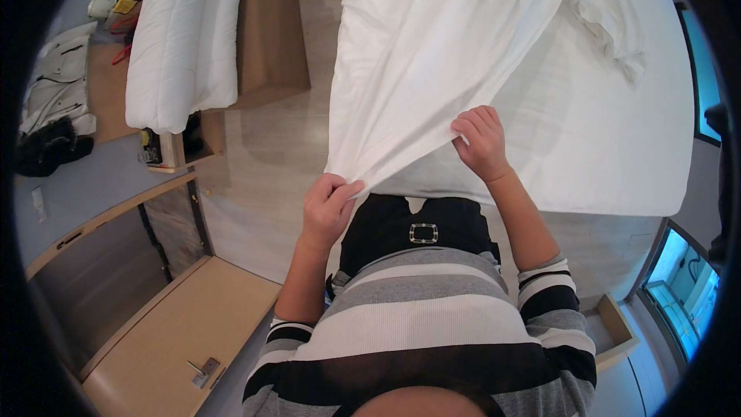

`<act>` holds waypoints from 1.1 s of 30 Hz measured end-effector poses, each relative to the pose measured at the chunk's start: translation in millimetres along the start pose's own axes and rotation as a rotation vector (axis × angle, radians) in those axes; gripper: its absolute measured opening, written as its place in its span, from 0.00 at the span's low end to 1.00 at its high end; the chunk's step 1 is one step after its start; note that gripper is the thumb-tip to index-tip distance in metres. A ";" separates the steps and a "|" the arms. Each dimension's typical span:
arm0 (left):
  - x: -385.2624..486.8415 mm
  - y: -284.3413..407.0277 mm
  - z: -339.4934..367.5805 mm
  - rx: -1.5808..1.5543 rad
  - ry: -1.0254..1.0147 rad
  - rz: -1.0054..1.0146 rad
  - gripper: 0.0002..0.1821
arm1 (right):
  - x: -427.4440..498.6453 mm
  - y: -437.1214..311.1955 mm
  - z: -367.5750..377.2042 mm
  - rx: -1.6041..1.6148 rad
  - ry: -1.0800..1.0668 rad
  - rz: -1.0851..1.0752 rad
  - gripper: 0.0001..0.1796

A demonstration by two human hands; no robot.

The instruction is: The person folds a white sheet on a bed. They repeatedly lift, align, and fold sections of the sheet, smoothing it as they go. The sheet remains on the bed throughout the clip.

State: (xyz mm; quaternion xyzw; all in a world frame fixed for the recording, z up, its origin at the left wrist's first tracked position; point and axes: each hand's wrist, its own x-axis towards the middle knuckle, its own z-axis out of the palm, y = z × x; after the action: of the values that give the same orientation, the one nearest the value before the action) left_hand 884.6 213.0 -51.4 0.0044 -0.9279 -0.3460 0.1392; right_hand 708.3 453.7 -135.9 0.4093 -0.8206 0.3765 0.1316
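Observation:
Both my hands grip a white cloth (417,58), which looks like a duvet cover or sheet. My left hand (330,208) pinches one corner of it, just off the near left side of the bed. Farther right, my right hand (481,143) is closed on the cloth's edge, so the stretch between the two hands is pulled fairly straight. From there the fabric runs away over the left half of a white-covered mattress (602,145). A ruffled, bunched part of the cloth (608,23) lies toward the far right.
To the left, two white pillows or rolled quilts (168,46) rest on brown furniture beside a cardboard-coloured box (272,40). A pale jacket (61,81) and a black fuzzy item (52,147) lie farther left. An open door (179,330) stands at lower left, an open drawer (611,330) at lower right.

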 end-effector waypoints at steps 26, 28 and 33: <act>-33.8 -47.1 23.0 0.113 0.095 -0.306 0.16 | 17.4 22.6 -53.4 -0.176 0.044 -0.014 0.13; -34.4 -69.3 34.8 0.181 0.141 -0.369 0.14 | 5.0 5.0 -74.7 -0.154 -0.009 0.014 0.14; -32.5 -87.8 13.8 0.426 0.327 -0.200 0.10 | -15.6 -57.6 -137.7 -0.144 -0.097 0.091 0.16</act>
State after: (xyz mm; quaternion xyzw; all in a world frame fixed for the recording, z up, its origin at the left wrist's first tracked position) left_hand 904.5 158.5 -126.2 0.1807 -0.9398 -0.1497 0.2483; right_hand 749.8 540.6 -20.7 0.3789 -0.8687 0.3018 0.1037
